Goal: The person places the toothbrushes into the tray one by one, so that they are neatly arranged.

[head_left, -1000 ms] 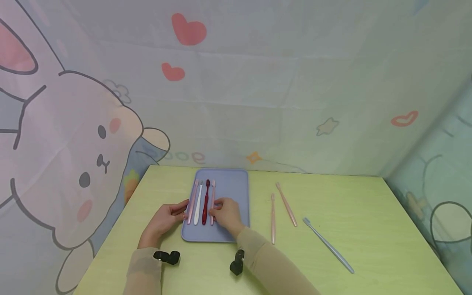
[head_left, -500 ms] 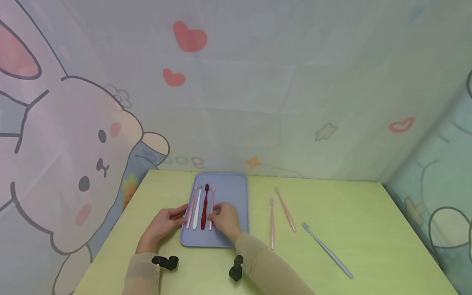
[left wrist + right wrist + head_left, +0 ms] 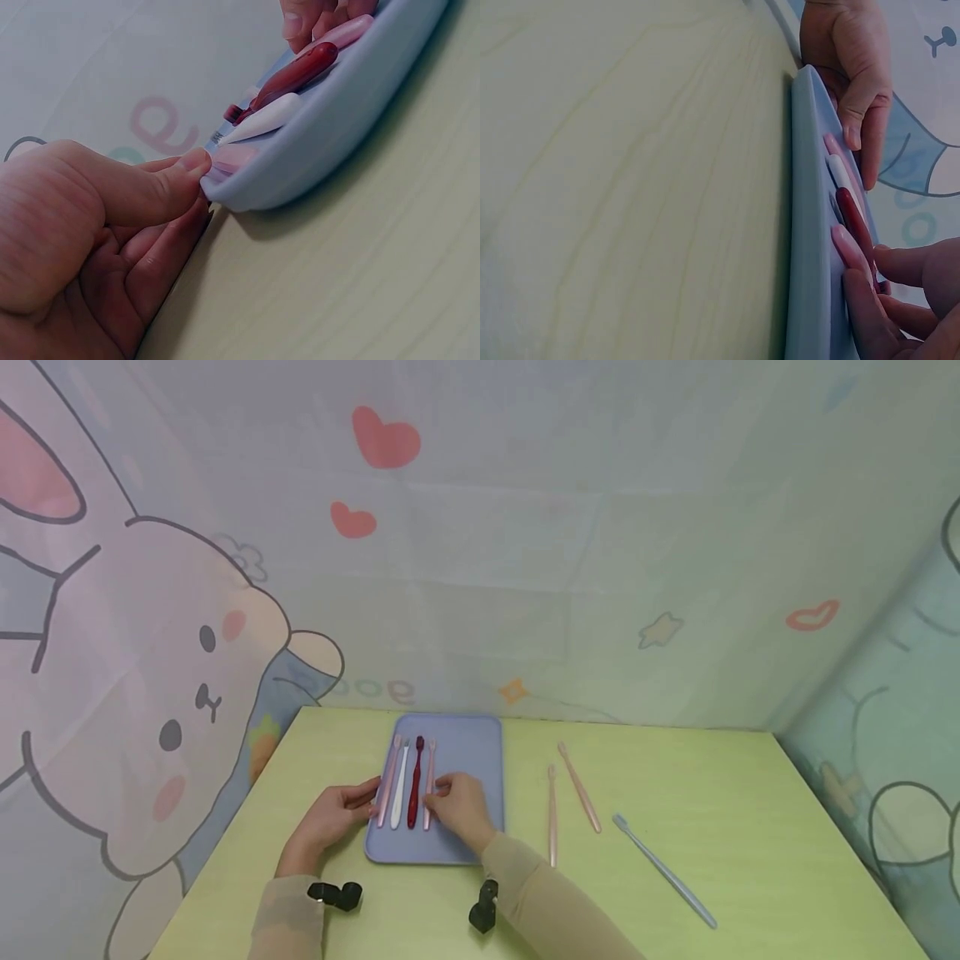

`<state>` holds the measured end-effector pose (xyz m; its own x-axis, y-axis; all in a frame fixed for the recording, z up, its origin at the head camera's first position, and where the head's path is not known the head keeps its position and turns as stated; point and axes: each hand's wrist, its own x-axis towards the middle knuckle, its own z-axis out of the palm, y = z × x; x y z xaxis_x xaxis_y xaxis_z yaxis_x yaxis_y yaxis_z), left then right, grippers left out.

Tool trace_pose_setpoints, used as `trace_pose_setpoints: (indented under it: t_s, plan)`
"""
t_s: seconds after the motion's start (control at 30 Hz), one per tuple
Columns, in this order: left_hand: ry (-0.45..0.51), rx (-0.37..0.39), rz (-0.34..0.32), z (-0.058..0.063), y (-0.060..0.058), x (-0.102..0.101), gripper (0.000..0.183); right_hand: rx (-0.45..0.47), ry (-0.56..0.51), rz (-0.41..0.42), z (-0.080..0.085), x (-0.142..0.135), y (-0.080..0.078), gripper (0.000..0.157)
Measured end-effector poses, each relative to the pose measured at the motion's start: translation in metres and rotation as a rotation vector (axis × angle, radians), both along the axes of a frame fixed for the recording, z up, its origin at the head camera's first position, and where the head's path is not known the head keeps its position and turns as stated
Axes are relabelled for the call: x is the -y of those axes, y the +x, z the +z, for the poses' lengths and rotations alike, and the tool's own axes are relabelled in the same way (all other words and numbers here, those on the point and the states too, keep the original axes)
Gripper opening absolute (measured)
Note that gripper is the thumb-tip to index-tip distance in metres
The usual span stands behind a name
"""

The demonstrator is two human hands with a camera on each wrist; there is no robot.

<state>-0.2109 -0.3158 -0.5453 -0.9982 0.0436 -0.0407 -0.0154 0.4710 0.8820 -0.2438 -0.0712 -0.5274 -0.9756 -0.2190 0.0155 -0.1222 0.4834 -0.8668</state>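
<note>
A lavender-blue tray holds a row of toothbrushes, heads toward the back. From left to right lie a pink toothbrush, a white toothbrush, a dark red toothbrush and another pink toothbrush. My left hand grips the tray's left rim, its thumb on the edge in the left wrist view. With thumb and fingers my right hand pinches the handle of the rightmost pink toothbrush, whose rounded end shows in the right wrist view.
Right of the tray, two more pink toothbrushes, one upright in view and one slanted, lie on the yellow-green table. A grey-blue toothbrush lies farther right. A printed curtain stands behind the table.
The head view has tilted up a little, so everything sits slightly lower. Both hands and the toothbrushes keep practically the same places on the tray.
</note>
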Motion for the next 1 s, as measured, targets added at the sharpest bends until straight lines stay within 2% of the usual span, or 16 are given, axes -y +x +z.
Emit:
trace_pose_setpoints:
  t_s: [0.33, 0.43, 0.6, 0.77, 1.0]
  plan:
    - [0.02, -0.008, -0.009, 0.002, -0.001, 0.001, 0.052, -0.02, 0.01, 0.013, 0.004, -0.005, -0.006, 0.033]
    - [0.022, -0.003, 0.0, 0.002, -0.001, 0.001, 0.052, -0.026, -0.022, 0.017, 0.005, -0.007, -0.008, 0.033]
    - [0.011, -0.001, 0.007, 0.001, 0.0, 0.001, 0.052, 0.02, -0.128, 0.051, 0.009, -0.017, -0.006, 0.037]
    - [0.009, 0.0, 0.005, -0.001, 0.002, 0.0, 0.052, 0.032, -0.165, 0.122, 0.015, -0.048, -0.003, 0.044]
    - [0.018, -0.004, -0.007, -0.001, 0.003, 0.0, 0.051, 0.0, -0.189, 0.114, 0.029, -0.105, -0.006, 0.042]
